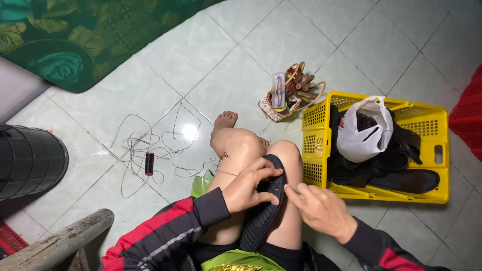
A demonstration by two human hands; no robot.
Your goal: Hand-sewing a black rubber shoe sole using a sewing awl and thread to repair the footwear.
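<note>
Head view shows your left hand [249, 186] clamped on the black shoe sole [264, 211], low in the frame's centre between your knees, long axis running up-frame. Your right hand [321, 211], loosely open, fingertips touching its right edge, holds nothing.

A yellow crate [316, 145] stands on the pale tiled floor [241, 45], holding dark shoes [406, 179] and a white plastic bag [362, 131]. Just beside it sits a small woven basket [273, 111] of wooden tools. A dark thread spool [149, 163] lies among loose thread — near a black bin [30, 159]. A green flowered mat [60, 40] fills one corner.
</note>
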